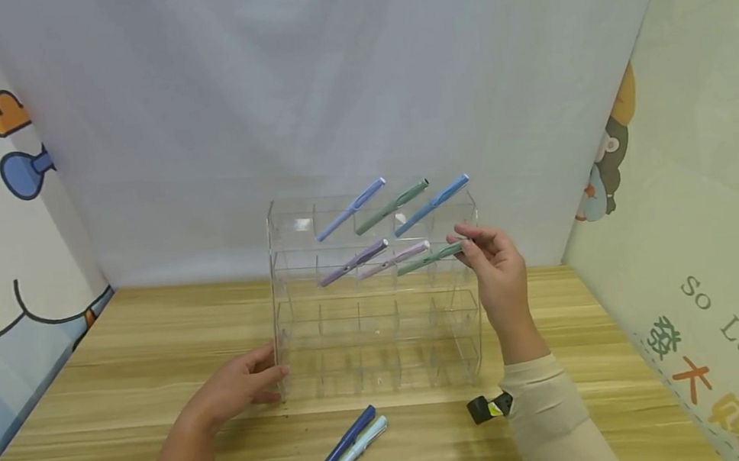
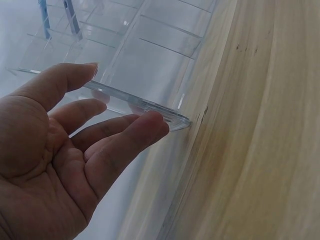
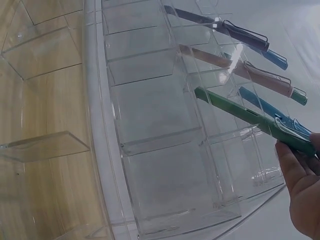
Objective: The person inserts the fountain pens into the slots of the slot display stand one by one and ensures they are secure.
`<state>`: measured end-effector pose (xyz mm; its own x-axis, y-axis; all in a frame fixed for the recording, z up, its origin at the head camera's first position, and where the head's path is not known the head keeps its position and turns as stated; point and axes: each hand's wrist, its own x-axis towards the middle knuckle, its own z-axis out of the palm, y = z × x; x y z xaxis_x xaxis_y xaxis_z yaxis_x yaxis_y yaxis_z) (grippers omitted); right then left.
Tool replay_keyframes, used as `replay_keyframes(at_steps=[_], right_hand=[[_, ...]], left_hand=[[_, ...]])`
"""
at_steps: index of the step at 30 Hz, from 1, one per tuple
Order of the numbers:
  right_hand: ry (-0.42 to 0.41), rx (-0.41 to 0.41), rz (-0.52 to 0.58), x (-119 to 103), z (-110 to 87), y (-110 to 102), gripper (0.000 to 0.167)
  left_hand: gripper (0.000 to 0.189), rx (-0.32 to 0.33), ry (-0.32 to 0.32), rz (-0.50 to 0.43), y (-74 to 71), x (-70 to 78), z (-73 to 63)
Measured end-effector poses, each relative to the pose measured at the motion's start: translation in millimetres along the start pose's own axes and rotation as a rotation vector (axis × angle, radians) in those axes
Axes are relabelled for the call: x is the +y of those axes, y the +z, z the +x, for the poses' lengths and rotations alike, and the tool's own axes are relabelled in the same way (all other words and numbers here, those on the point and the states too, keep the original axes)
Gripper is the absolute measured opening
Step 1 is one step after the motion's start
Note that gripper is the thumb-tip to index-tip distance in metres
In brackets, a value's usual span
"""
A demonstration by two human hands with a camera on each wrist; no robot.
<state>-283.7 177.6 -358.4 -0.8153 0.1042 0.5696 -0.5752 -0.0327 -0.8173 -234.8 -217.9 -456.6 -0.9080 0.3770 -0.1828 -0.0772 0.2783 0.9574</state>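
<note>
A clear plastic pen rack (image 1: 378,329) stands in the middle of the table, with rows of small compartments. My right hand (image 1: 500,264) pinches the end of a green pen (image 1: 430,258) at the second tier from the top, just right of a pink pen (image 1: 386,264). In the right wrist view, the green pen (image 3: 240,111) slants over the dividers, its clip end between thumb and fingers. My left hand (image 1: 239,382) holds the rack's left side low down. In the left wrist view, the thumb and curled fingers meet the front edge of the side panel (image 2: 135,100).
The top tier holds a lavender pen (image 1: 348,211), a green pen (image 1: 389,209) and a blue pen (image 1: 429,208). A purple pen (image 1: 351,263) sits in the second tier. In front, a dark blue pen (image 1: 338,451) and a light blue pen (image 1: 349,460) lie on the wooden table (image 1: 213,311).
</note>
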Motion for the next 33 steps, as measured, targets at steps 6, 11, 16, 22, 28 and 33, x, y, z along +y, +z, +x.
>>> replay_keyframes(at_steps=[6, 11, 16, 22, 28, 33], right_hand=[[-0.014, -0.010, -0.026, 2.0, 0.4, 0.4, 0.028], [-0.018, -0.017, -0.054, 2.1, 0.2, 0.9, 0.029], [-0.017, -0.027, -0.100, 1.5, -0.5, 1.2, 0.029], [-0.009, -0.018, -0.153, 0.9, -1.0, 2.0, 0.027], [-0.006, 0.001, -0.188, -0.7, -2.1, 1.9, 0.026], [-0.008, -0.005, -0.183, -0.7, -3.3, 0.5, 0.027]], left_hand=[[0.076, 0.002, -0.002, 0.008, -0.3, -0.9, 0.3], [0.076, 0.005, -0.007, 0.008, -0.2, -0.2, -0.1], [0.075, 0.002, -0.004, 0.007, -0.2, 0.1, -0.5], [0.074, 0.000, 0.001, 0.005, -0.5, -0.7, -0.2], [0.075, 0.002, 0.014, 0.006, -0.5, -2.9, 0.9], [0.075, 0.006, 0.011, 0.010, -0.3, -3.1, 1.3]])
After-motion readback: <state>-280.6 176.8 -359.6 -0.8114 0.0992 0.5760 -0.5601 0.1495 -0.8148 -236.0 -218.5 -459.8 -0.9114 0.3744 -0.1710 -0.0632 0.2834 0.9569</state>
